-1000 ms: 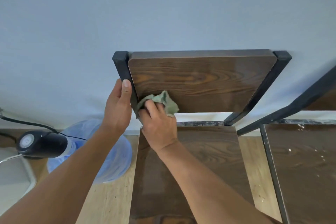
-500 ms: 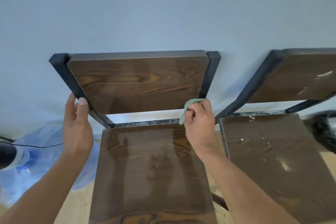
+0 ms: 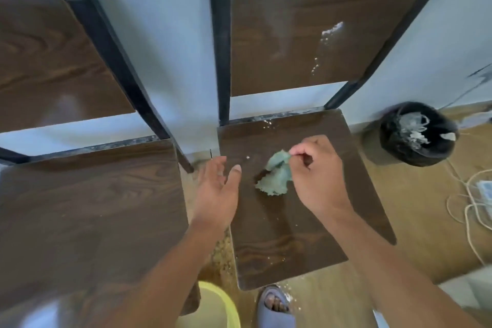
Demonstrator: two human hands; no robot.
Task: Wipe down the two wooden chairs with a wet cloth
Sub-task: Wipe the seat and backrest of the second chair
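Right hand (image 3: 316, 181) pinching green cloth (image 3: 275, 176) over right chair seat (image 3: 279, 242); left hand (image 3: 217, 192) spread, empty.

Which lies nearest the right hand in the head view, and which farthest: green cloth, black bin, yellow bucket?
1. Green cloth: pinched in the right hand, over the seat.
2. Black bin: on the floor, to its right.
3. Yellow bucket: bottom edge, lower left.

Light wood-plank floor (image 3: 415, 224) carries two dark wooden chairs with black metal frames: left one (image 3: 87, 208), right one (image 3: 292, 226), side by side against the wall. Also on floor: black round bin (image 3: 418, 136), white cables (image 3: 468, 210), yellow plastic bucket (image 3: 215, 306), grey slipper (image 3: 275, 309).
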